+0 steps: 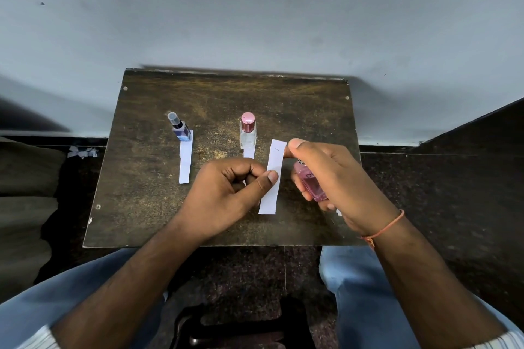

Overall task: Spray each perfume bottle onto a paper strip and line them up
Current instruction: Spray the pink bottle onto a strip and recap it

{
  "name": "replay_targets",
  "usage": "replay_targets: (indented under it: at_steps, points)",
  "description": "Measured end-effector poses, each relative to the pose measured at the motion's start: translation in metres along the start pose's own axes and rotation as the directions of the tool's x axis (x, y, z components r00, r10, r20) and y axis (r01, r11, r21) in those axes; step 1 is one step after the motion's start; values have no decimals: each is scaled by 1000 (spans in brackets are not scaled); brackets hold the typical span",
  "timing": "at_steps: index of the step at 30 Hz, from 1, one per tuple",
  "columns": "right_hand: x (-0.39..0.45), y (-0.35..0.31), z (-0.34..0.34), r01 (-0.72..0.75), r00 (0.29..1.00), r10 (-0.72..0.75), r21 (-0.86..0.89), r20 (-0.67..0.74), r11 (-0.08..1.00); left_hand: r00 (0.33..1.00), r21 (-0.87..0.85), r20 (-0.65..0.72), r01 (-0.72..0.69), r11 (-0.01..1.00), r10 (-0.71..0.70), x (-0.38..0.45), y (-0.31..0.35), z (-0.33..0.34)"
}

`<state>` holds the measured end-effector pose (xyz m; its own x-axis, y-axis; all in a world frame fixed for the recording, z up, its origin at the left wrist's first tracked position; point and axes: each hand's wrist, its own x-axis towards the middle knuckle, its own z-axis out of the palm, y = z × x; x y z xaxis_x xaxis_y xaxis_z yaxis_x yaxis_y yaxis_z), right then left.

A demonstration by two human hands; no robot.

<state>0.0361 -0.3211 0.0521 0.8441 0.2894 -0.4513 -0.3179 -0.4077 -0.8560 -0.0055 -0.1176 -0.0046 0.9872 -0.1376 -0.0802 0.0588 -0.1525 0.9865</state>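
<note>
I have the step in hand as the spray on strip 3: my right hand is wrapped round the pink bottle, its grip curled on the glass with the forefinger up on the nozzle, and my left hand pinches the loose paper strip between thumb and bent fingers, holding it just beside the bottle's top above the table. To do this well I would keep the strip's free upper end facing the nozzle, near but not touching, keep my left thumb low so the mist lands on paper and not skin, and give 1 short press; the paper is thin and will flutter, so I would hold it firm. I judge 2 bottles already dealt with: the blue bottle stands capped on the far end of its strip at the left, and the clear bottle with a pink cap stands in the middle with a second strip showing under it, mostly hidden by my left hand. The table is a small dark, scuffed board set against a pale grey wall. The dark speckled floor shows on either side, and a few paper scraps lie off to the left.
</note>
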Motion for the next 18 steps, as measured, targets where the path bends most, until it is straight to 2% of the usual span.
replay_targets:
  at_steps: [10,18]
  points:
    - [1,-1,-1,-45,999,44,72,10,996,1000,28,5,9,1000,-9,0,-3,0]
    - [3,2,-1,-44,998,42,57,43,997,1000,9,0,29,1000,-29,0,-3,0]
